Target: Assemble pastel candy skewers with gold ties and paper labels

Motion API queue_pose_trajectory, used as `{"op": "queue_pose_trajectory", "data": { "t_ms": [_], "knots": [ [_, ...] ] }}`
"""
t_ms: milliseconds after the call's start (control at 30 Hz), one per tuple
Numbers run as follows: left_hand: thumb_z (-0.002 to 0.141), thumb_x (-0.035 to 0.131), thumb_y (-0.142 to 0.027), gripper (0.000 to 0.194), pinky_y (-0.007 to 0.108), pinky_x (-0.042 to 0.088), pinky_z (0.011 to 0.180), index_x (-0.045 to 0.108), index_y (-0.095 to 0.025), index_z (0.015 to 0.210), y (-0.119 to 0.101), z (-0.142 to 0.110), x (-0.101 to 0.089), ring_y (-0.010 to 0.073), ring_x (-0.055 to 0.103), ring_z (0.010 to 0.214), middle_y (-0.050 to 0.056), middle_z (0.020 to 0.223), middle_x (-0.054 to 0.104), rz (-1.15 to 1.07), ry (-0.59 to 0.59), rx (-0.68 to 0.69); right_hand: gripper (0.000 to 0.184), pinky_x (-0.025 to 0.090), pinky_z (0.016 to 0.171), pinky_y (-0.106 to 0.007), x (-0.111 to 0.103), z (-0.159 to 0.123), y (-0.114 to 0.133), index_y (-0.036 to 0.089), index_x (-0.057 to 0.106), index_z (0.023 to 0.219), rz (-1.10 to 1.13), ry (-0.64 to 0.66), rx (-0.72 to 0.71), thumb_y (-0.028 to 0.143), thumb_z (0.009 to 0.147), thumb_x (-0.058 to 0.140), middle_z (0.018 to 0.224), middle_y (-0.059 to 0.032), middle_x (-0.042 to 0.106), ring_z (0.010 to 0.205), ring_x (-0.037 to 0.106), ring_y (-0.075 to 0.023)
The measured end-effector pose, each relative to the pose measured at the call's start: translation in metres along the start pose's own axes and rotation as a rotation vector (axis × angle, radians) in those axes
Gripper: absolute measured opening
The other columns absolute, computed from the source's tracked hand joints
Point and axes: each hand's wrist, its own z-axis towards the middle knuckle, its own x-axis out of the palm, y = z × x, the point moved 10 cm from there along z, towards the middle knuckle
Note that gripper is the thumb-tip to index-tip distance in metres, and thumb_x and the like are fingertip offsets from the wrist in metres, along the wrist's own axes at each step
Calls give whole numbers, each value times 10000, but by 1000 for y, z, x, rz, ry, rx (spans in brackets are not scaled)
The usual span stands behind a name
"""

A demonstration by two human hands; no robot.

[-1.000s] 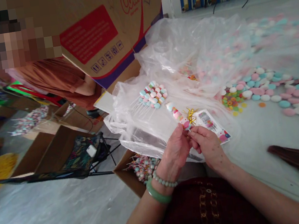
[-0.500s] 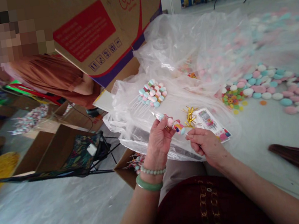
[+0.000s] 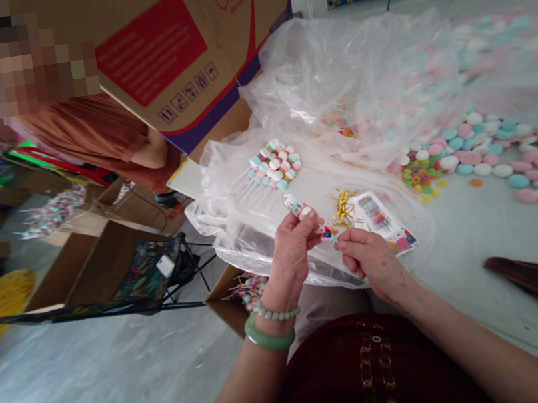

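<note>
My left hand (image 3: 294, 245) is closed around a candy skewer in a printed clear bag (image 3: 326, 231), its thumb pressed along the top. The bag's end sticks out beyond my fingers, and the hand hides the middle of the candy. My right hand (image 3: 371, 255) pinches the skewer's stick at the lower end, with the fingers curled. Just beyond lie gold twist ties (image 3: 343, 205) and, to their right, a stack of flat printed bags (image 3: 381, 220). Farther back on clear plastic sheeting (image 3: 272, 224) rests a bunch of marshmallow skewers (image 3: 276, 165).
Loose pink, white and blue candies (image 3: 505, 156) cover the right of the table, beside colourful gummy rings (image 3: 419, 172). A big carton (image 3: 177, 60) stands at the back. Below left are a box of finished skewers (image 3: 249, 290) and a folding chair (image 3: 151, 273). Another person (image 3: 92, 133) sits left.
My left hand has drawn away from the right hand, up and left along the bagged skewer, and closed on it. The right hand stays near the same place, pinching the stick.
</note>
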Motion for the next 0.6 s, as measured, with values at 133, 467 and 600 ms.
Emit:
{"op": "queue_pose_trajectory", "data": {
  "t_ms": [133, 467, 600],
  "knots": [
    [684, 724, -412, 342, 250, 506, 534, 605, -137, 848, 21, 1, 14, 119, 589, 559, 4, 670, 600, -162, 158, -157, 162, 174, 328, -170, 7, -1, 1, 170, 560, 700, 152, 80, 10, 323, 720, 611, 392, 90, 431, 323, 297, -37],
    [646, 747, -426, 366, 206, 415, 524, 621, -115, 794, 5, -1, 8, 71, 503, 520, -14, 622, 566, -35, 73, 20, 216, 248, 356, -173, 4, 1, 1, 190, 518, 664, -25, 62, 3, 368, 735, 617, 416, 86, 462, 347, 345, -48],
    [629, 750, -437, 360, 214, 407, 538, 588, -126, 711, 10, -2, 13, 74, 503, 535, -17, 620, 560, -31, 61, 22, 274, 224, 337, -185, -3, 4, -5, 199, 492, 613, -122, -4, 4, 414, 747, 598, 367, 91, 418, 321, 309, -55]
  ]
}}
